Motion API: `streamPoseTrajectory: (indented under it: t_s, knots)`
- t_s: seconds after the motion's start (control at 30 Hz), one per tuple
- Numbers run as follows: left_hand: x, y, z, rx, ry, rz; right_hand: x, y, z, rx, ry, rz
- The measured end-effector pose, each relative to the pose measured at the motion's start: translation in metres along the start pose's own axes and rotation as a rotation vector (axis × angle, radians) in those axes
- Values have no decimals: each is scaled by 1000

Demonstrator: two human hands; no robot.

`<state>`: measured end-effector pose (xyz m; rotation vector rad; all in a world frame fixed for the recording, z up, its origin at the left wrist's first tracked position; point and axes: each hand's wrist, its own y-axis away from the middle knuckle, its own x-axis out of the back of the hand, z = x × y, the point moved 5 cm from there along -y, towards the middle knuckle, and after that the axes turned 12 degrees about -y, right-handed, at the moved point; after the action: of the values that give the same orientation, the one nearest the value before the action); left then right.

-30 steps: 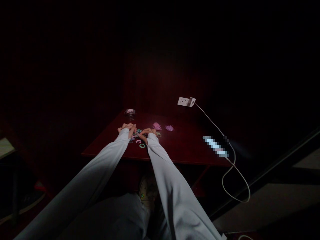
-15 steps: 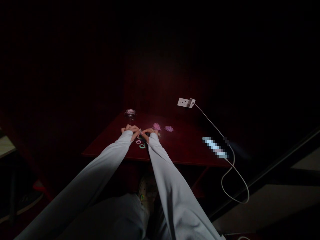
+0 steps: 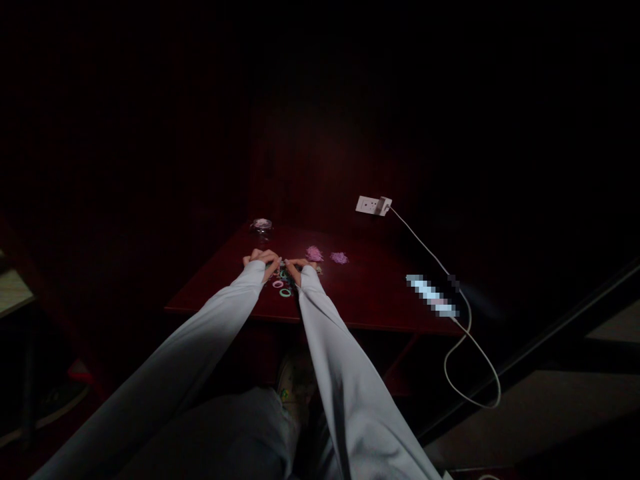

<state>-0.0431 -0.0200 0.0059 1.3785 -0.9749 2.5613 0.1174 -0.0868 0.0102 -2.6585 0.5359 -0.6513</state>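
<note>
Left hand (image 3: 261, 257) and right hand (image 3: 301, 263) curl close together, any hold unclear; the surface (image 3: 373, 297) stretches rightward, a green ring (image 3: 281, 294) near its front edge.

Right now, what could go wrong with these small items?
The right hand is close to the pink pile, so a sideways brush might scatter it toward the purple pile. The pink ring and green ring lie near the right sleeve, which could nudge them. The light is dim, so small pieces beside the left hand may be misjudged.
</note>
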Motion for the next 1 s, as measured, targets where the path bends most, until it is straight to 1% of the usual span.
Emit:
streamPoseTrajectory:
  t_s: [0.1, 0.4, 0.53, 0.67, 0.77, 0.9, 1.0]
  knots:
    - [1, 0, 0, 5, 3, 3, -1, 0, 1, 1, -2, -22]
    - [1, 1, -1, -9, 12, 30, 1, 4, -2, 32, -34, 12]
    - [1, 2, 0, -12, 14, 19, 1, 5, -4, 22, -9, 52]
    - [1, 1, 0, -5, 22, 43, 4, 5, -9, 18, 13, 133]
    - [0, 1, -2, 2, 44, 50, 19, 6, -11, -23, 48, 236]
    - [1, 2, -1, 10, 72, 41, 57, 10, -6, -152, 181, 410]
    - [2, 2, 0, 24, 71, 29, 81, 12, 1, -203, 271, 463]
